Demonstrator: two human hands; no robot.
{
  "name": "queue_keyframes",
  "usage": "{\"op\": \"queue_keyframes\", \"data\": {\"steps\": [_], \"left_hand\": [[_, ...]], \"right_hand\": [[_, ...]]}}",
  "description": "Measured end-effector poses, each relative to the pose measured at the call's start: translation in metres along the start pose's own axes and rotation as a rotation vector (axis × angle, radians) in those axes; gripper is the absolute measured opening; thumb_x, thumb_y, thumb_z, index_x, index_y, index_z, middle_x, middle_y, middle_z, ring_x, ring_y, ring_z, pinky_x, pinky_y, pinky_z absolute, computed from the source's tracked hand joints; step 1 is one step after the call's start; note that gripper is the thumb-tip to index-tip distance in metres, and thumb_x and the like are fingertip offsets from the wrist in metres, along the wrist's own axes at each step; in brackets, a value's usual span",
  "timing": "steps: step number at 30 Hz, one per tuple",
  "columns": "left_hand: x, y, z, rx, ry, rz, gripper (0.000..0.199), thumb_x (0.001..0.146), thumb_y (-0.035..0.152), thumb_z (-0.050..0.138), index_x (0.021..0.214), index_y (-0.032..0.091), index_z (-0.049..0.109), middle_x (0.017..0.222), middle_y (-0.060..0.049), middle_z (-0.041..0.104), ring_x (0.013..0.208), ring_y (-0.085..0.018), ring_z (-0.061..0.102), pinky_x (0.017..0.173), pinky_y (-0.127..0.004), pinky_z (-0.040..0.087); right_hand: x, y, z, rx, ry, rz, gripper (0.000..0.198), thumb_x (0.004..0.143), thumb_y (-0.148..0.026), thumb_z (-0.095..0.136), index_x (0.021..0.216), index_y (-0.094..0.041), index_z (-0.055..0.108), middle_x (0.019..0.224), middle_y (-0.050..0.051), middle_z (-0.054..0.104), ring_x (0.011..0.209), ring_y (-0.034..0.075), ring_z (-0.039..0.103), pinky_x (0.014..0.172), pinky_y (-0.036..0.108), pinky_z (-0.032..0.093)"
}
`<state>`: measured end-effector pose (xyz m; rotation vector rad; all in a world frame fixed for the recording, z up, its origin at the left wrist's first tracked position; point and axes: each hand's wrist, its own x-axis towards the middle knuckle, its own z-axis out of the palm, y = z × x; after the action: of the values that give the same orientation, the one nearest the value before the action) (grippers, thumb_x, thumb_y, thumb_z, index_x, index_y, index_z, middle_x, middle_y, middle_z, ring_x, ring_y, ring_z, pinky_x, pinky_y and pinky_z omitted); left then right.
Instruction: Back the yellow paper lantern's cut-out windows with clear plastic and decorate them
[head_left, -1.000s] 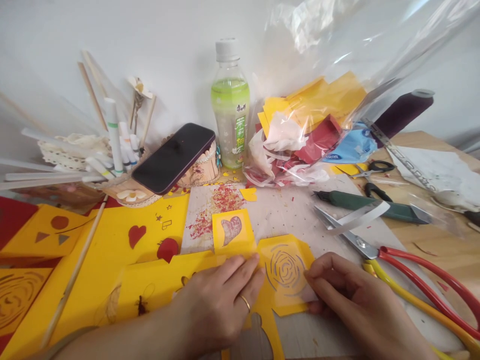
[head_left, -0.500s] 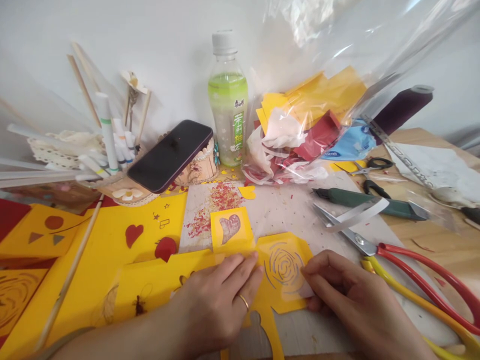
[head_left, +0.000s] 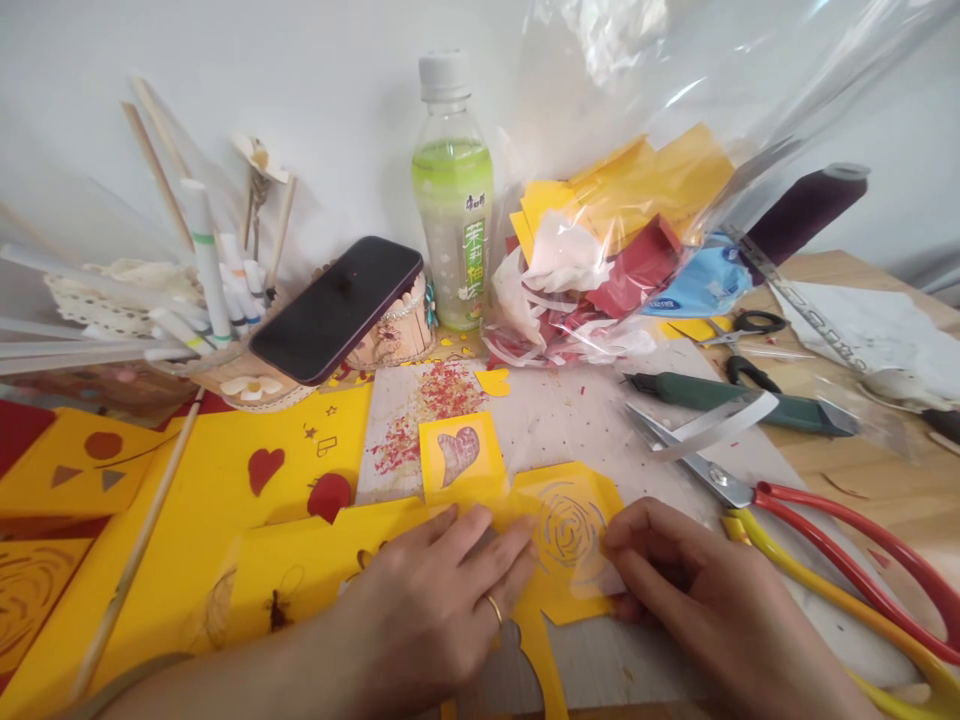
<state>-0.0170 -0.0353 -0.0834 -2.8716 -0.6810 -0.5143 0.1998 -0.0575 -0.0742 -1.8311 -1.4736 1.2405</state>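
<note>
A yellow paper piece with a rose pattern cut through it [head_left: 566, 500] lies on the grey board, between my two hands. Over the rose stretches a thin clear film [head_left: 589, 575]; its right edge is pinched by the thumb and forefinger of my right hand [head_left: 675, 580]. The fingertips on that side partly hide the paper's edge. My left hand [head_left: 450, 590], a gold ring on one finger, rests palm down with fingers stretched across yellow paper, touching the rose piece's left side. Just above it sits a small yellow square with a heart cut-out [head_left: 461, 455].
Red-handled scissors [head_left: 847, 545] and a green craft knife [head_left: 750, 400] lie to the right. Behind stand a drink bottle [head_left: 452, 210], a leaning phone [head_left: 337, 310] and a clear bag of paper scraps [head_left: 592, 270]. A wooden stick [head_left: 139, 550] crosses yellow sheets at left.
My left hand's fingers have slid slightly right, onto the edge of the rose piece. My right hand keeps its pinch in nearly the same place. The view has shifted a little.
</note>
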Motion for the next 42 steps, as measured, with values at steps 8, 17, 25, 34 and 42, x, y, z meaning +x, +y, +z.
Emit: {"op": "queue_keyframes", "data": {"steps": [8,17,25,34,42], "left_hand": [[0.001,0.0,-0.003,0.031,-0.018,0.019,0.034,0.092,0.013,0.033,0.11,0.011,0.061,0.115,-0.007,0.064,0.093,-0.021,0.058,0.07,-0.031,0.053],[0.003,0.0,-0.002,0.008,0.013,-0.006,0.04,0.094,0.012,0.026,0.108,0.012,0.063,0.112,-0.004,0.066,0.087,-0.019,0.06,0.065,-0.029,0.054],[0.001,0.0,-0.002,0.013,0.019,-0.008,0.039,0.094,0.013,0.026,0.109,0.012,0.062,0.113,-0.003,0.065,0.089,-0.019,0.059,0.066,-0.03,0.054],[-0.003,0.002,0.001,0.019,0.002,-0.005,0.034,0.094,0.018,0.033,0.114,0.01,0.059,0.119,-0.006,0.062,0.095,-0.021,0.057,0.072,-0.032,0.053],[0.002,0.0,-0.002,0.014,0.022,0.011,0.037,0.093,0.013,0.028,0.11,0.01,0.062,0.113,-0.006,0.065,0.088,-0.021,0.06,0.067,-0.031,0.054]], "right_hand": [[0.008,0.001,-0.009,-0.428,0.017,-0.289,0.016,0.083,-0.033,0.047,0.09,-0.024,0.058,0.047,-0.005,0.057,0.039,0.013,0.055,0.038,0.023,0.036],[0.002,0.011,-0.006,-0.506,0.051,-0.39,0.012,0.09,-0.031,0.042,0.087,-0.025,0.052,0.055,-0.005,0.063,0.045,0.013,0.061,0.042,0.022,0.04],[-0.002,0.01,0.0,-0.513,0.151,-0.379,0.014,0.091,-0.03,0.04,0.086,-0.024,0.051,0.057,-0.005,0.064,0.043,0.012,0.059,0.041,0.022,0.039],[0.003,0.015,0.0,-0.51,0.195,-0.529,0.014,0.09,-0.028,0.041,0.083,-0.023,0.051,0.05,-0.006,0.061,0.036,0.01,0.057,0.034,0.018,0.038],[0.003,0.015,-0.004,-0.526,0.108,-0.451,0.009,0.089,-0.029,0.043,0.084,-0.025,0.05,0.05,-0.008,0.06,0.037,0.011,0.057,0.036,0.02,0.039]]}}
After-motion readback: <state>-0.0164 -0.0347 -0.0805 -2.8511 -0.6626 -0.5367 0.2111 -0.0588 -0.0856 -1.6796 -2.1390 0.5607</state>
